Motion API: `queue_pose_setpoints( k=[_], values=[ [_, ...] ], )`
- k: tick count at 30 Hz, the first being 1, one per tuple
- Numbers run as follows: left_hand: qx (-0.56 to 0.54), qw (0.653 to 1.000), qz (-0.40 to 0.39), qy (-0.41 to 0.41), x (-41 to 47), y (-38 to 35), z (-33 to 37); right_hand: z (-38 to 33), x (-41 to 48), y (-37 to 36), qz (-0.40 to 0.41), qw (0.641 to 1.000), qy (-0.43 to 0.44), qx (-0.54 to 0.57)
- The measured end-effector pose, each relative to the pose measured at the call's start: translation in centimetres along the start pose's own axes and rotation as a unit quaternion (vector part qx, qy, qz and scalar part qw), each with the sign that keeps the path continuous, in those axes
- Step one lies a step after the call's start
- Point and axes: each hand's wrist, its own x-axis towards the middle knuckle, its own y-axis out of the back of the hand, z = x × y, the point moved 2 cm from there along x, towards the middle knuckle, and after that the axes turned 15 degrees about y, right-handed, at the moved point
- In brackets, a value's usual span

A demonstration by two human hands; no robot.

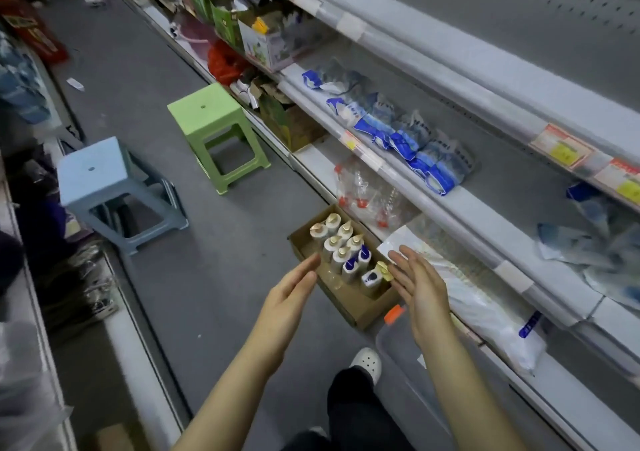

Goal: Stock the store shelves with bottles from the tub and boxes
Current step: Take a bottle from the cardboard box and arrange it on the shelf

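Right forearm [450, 374] hides part of the tub [391, 341].

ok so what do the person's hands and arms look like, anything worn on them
Nothing worn: the left hand and the right hand are bare, with no gloves, rings or watch, and no sleeve shows down to the picture's bottom edge.

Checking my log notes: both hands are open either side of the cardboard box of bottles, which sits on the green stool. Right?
Not quite: the head view shows the cardboard box of bottles on the floor; the green stool stands apart, up the aisle. The left hand and right hand are open either side of the box.
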Motion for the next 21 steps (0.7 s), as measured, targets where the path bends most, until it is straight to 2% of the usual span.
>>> queue_pose_setpoints(
  k=[12,21],
  values=[
    [0.043,0.994,-0.022,0.095,11.2,-3.1,0.6,5.8,10.3,1.1,0.034,0.997,-0.053,-0.036],
    [0.144,0.967,-0.076,0.194,24.1,-4.8,-6.6,17.1,16.8,2.3,0.085,0.991,-0.083,-0.068]
  ],
)
